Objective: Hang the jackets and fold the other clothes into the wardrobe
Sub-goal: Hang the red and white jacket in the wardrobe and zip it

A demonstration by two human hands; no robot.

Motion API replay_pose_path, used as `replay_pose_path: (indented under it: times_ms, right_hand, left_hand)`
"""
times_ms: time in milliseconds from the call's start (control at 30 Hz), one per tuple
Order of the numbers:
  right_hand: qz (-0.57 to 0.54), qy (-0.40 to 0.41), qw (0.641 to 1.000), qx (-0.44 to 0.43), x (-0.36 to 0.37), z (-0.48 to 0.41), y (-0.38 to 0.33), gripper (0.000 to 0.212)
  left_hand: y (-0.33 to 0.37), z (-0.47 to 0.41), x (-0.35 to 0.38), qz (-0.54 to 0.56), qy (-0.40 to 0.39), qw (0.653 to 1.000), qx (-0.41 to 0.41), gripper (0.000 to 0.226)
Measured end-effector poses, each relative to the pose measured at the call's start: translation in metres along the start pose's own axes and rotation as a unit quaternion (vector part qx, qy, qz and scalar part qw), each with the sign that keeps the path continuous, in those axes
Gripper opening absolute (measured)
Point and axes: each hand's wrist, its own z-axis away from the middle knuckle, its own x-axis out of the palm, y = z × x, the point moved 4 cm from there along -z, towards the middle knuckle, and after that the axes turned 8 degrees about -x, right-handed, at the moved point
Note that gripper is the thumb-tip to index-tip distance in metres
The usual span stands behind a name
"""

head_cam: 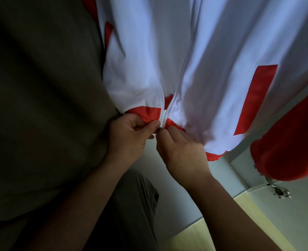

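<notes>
I see the jacket (213, 60) hanging straight ahead, with a dark garment (40, 87) touching its left side. The left hand (129, 136) pinches the red hem (146, 114) just left of the zipper (165, 109). The right hand (182, 151) has its fingers curled tight, pinching the zipper at its bottom end.

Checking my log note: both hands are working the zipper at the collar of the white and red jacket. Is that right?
Not the collar. The head view shows the left hand and right hand working the zipper at the bottom hem of the white and red jacket.
</notes>
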Motion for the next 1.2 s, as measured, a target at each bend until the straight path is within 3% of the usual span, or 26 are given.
replay_pose_path:
  times_ms: [233, 367, 467, 567, 767, 1067, 1200]
  right_hand:
    - [-0.013, -0.005, 1.0, 0.004, 0.003, 0.002, 0.001, 0.008]
    - [-0.005, 0.004, 1.0, 0.006, 0.001, 0.001, 0.005, 0.006]
    - [0.004, 0.005, 1.0, 0.001, 0.002, 0.0, 0.004, 0.006]
    - [0.003, 0.003, 1.0, -0.003, 0.002, 0.0, 0.003, 0.005]
    - [0.03, 0.009, 0.999, -0.02, -0.001, -0.001, 0.002, 0.006]
    - [-0.027, -0.07, 0.996, 0.044, 0.013, -0.002, 0.018, 0.005]
    - [-0.026, -0.104, 0.991, 0.078, 0.019, -0.003, 0.021, 0.001]
  left_hand:
    - [-0.004, -0.001, -0.001, -0.043, -0.005, 0.999, 0.006, 0.012]
    - [-0.003, -0.003, -0.002, -0.034, -0.059, 0.998, 0.006, 0.004]
    - [-0.003, -0.008, -0.004, -0.023, -0.104, 0.994, -0.003, 0.013]
    - [-0.004, -0.014, -0.006, -0.02, -0.12, 0.992, -0.016, 0.009]
    - [-0.007, -0.022, -0.008, -0.013, -0.182, 0.982, -0.056, 0.027]
    - [-0.025, -0.028, -0.001, -0.018, -0.194, 0.98, -0.039, 0.027]
    - [-0.034, -0.035, 0.002, -0.087, -0.213, 0.973, -0.017, 0.032]
